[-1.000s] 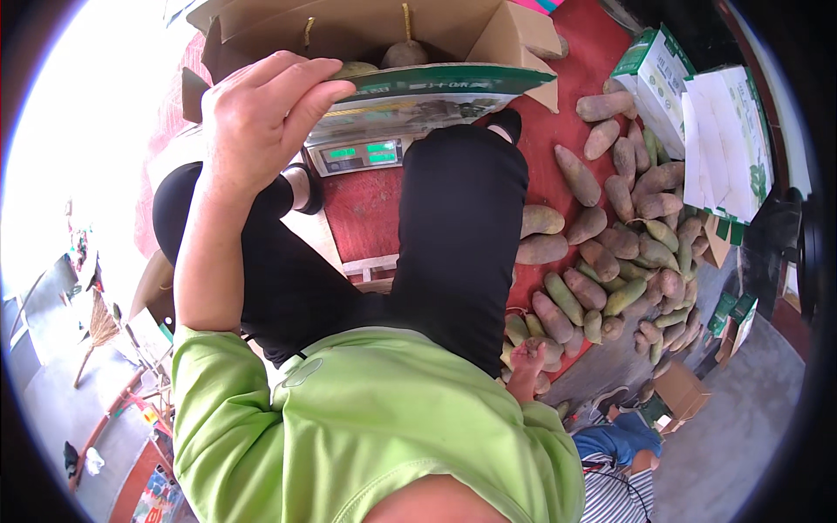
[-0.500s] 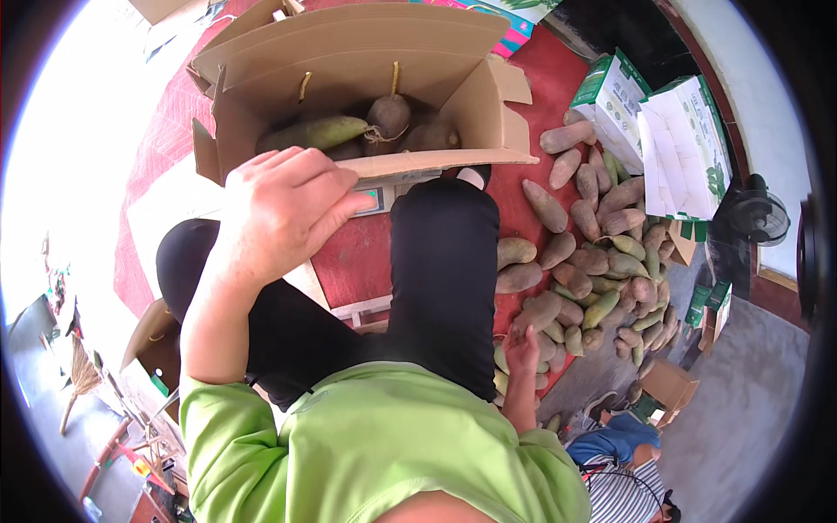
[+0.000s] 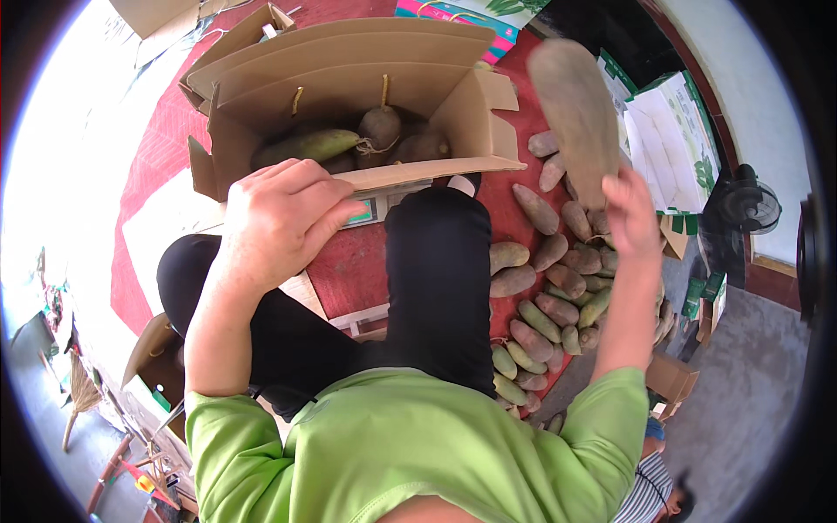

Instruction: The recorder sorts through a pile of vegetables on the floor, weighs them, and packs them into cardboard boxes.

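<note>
My left hand (image 3: 283,222) is closed over the near edge of an open cardboard box (image 3: 453,166). Inside that box lie a green radish (image 3: 314,146), a browner radish (image 3: 379,129) with a stringy root, and others in shadow. Raised on the right, my right hand (image 3: 632,209) grips a large, soil-covered radish (image 3: 571,113) by its lower end, slightly blurred. The held radish stands above a heap of green and reddish-brown radishes (image 3: 558,309) on the red mat. Beneath the box, a scale with a small lit display (image 3: 359,213) shows in part.
White and green cartons (image 3: 671,139) stand at the far right beside a black fan (image 3: 748,205). A pink and blue box (image 3: 488,26) lies beyond the open box. At lower right is another person in a striped top (image 3: 645,488). A broom (image 3: 80,392) leans at left.
My right hand has risen from the radish heap, lifting a large radish up and away from me. My left hand keeps its hold on the box edge. The other person has shifted lower.
</note>
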A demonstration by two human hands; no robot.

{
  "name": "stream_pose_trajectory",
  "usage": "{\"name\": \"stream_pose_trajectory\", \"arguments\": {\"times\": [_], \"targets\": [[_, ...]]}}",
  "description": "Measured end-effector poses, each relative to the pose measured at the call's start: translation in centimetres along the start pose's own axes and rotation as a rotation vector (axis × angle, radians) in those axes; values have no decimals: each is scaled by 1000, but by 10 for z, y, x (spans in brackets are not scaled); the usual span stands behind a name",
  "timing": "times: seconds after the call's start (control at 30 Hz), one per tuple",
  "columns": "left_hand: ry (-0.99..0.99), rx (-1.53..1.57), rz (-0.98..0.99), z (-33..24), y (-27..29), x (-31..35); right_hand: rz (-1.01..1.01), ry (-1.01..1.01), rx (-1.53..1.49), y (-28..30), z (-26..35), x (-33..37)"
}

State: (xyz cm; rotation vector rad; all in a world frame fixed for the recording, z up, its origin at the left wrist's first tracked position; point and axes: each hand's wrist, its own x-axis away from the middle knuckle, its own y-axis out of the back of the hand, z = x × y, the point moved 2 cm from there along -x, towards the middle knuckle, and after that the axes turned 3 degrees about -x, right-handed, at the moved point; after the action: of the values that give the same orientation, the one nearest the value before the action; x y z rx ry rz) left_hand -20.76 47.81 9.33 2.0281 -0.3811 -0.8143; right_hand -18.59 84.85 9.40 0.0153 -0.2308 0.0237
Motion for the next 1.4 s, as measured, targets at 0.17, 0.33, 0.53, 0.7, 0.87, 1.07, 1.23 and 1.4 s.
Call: {"name": "stream_pose_trajectory", "arguments": {"times": [0.17,0.33,0.53,0.7,0.87,1.07,1.23,1.4], "targets": [[34,36,-6,3,-1,-1,136,-89,200,-33,40,-71],[37,37,9,4,-2,-2,169,-231,503,-75,16,-122],[53,42,14,5,-3,-2,66,27,1403,-126,4,-134],[102,84,15,4,-3,-2,211,150,1558,-122,-10,-128],[149,140,21,3,-3,-3,39,188,887,-74,-10,-105],[165,115,34,3,-6,-3,-178,211,402,-18,-61,-44],[203,108,9,4,1,-4,-460,-121,39,6,-152,19],[179,76,-20,10,-3,-10,-359,-300,418,26,-336,118]]}}
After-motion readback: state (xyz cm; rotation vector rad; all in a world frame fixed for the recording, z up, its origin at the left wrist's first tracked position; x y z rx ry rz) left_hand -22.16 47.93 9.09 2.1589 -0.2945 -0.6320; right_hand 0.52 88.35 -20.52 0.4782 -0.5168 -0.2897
